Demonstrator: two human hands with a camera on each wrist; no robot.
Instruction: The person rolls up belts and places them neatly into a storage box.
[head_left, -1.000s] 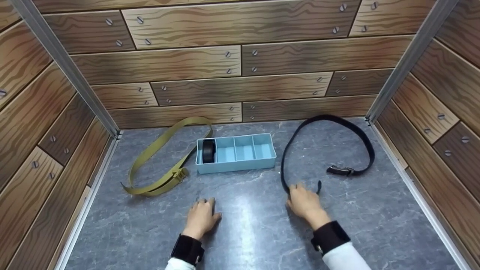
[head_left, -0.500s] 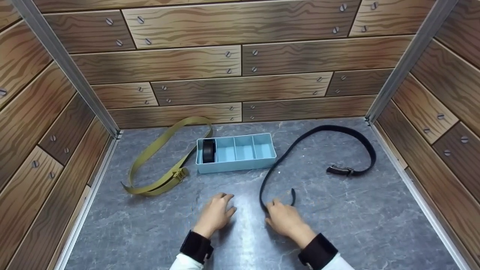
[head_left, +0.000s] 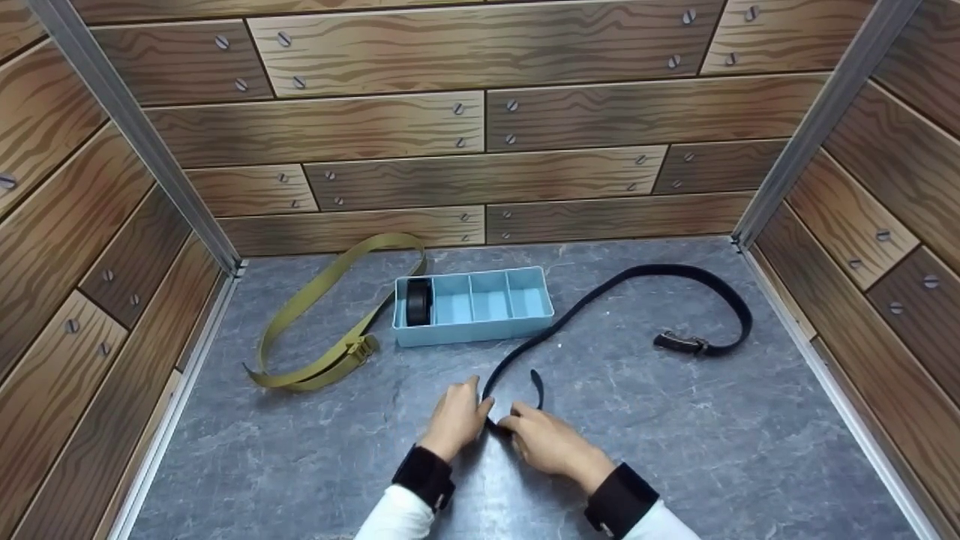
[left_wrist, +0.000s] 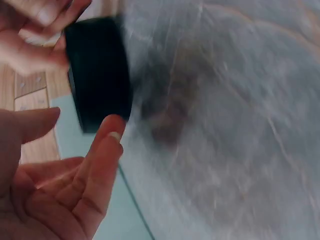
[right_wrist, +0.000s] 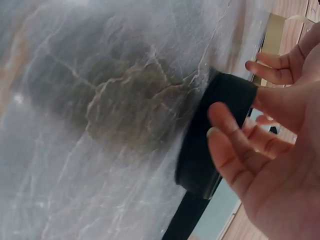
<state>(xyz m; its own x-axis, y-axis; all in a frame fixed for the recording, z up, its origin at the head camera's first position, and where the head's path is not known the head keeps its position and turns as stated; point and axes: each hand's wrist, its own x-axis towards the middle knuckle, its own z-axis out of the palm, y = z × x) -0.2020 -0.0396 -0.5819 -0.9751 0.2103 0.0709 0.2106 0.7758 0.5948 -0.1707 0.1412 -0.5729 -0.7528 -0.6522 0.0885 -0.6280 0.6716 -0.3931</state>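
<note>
Head view: your right hand (head_left: 553, 441) pinched a black belt (head_left: 679, 270) between thumb and fingers, with the belt's free tip curling up just beyond your knuckles. Your left hand (head_left: 454, 420) was close by on the other side of the bend; the left wrist view showed its thumb standing apart from the fingers, a wide gap between, and one fingertip at the belt's edge. From your hands, the belt ran past the right front corner of a light blue tray (head_left: 474, 331), then arched round to its metal buckle (head_left: 700, 345), lying at the right on the grey marbled surface (head_left: 300, 465). In the tray's leftmost compartment, a black roll (head_left: 418, 301) stood upright. Left of the tray lay a looped olive belt (head_left: 301, 298). You wore white sleeves and black wristbands (head_left: 621, 501), and wood-patterned walls (head_left: 420, 127) rose behind.
</note>
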